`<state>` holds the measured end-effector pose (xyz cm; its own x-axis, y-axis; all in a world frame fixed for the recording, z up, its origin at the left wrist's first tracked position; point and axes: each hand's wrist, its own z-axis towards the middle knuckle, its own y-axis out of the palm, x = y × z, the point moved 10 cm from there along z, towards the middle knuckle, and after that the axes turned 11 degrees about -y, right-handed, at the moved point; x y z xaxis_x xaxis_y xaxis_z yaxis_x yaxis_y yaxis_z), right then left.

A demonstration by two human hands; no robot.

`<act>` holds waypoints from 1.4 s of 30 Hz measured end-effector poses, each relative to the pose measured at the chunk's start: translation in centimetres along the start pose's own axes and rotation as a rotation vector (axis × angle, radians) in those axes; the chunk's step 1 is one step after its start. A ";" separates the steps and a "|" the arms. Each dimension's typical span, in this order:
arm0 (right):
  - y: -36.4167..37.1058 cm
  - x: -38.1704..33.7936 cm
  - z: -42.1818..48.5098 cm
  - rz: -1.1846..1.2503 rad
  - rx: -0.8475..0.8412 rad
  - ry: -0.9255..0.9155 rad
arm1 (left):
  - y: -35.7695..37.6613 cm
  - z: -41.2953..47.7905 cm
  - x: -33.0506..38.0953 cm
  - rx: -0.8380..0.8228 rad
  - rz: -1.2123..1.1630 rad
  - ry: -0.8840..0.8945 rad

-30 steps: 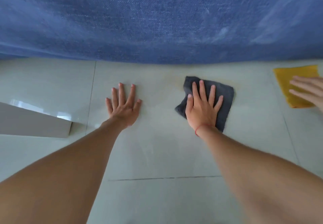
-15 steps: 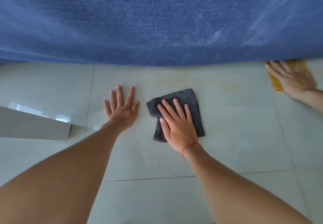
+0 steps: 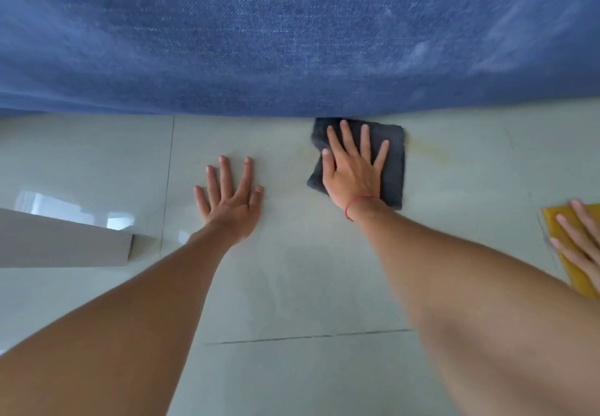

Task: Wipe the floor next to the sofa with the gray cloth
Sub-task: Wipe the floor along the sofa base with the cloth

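Pressing flat on the gray cloth [image 3: 394, 162], the right hand [image 3: 352, 172] has its fingers [image 3: 365, 143] spread wide and straight, gripping nothing; the palm and all the fingers lie on top of the fabric. The cloth lies on the pale tiled floor [image 3: 308, 269] with its far edge touching the bottom edge of the blue sofa [image 3: 292, 36]; cloth shows beyond the fingertips up to the sofa, in a broad strip past the little finger on the right, and in a narrow rumpled strip by the thumb on the left. A thin red string [image 3: 357, 203] circles the right wrist just at the cloth's near edge. The left hand [image 3: 232, 203] rests palm down on bare tile, well apart from the cloth to its left, its fingers likewise splayed wide and empty. A faint yellowish stain [image 3: 431, 149] marks the floor just right of the cloth. At the floor's left edge stands a pale gray slanted panel [image 3: 65, 243]. At the right edge another person's hand [image 3: 581, 240] lies on a yellow cloth [image 3: 571, 263].
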<state>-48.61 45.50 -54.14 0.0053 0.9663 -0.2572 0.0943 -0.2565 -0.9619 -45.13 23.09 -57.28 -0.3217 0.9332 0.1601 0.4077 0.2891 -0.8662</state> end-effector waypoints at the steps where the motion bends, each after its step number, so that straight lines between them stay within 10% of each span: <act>1: 0.5 -2.4 0.4 -0.003 -0.005 -0.075 | 0.0 0.0 0.0 -0.004 -0.002 0.004; 14: 0.9 -4.2 -9.5 0.017 -0.001 -0.323 | -2.2 -1.9 2.9 0.148 -0.090 0.091; 29: -3.8 16.5 -6.7 0.048 0.140 0.459 | 2.5 -1.5 8.9 -0.053 0.089 0.151; 42: -1.2 2.5 -2.5 -0.003 0.028 -0.162 | 1.3 -2.3 8.9 0.007 -0.055 0.181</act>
<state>-46.23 48.24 -53.39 -0.1556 0.9520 -0.2637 0.0667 -0.2562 -0.9643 -45.50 32.30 -55.86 -0.1839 0.9392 0.2898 0.3872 0.3402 -0.8569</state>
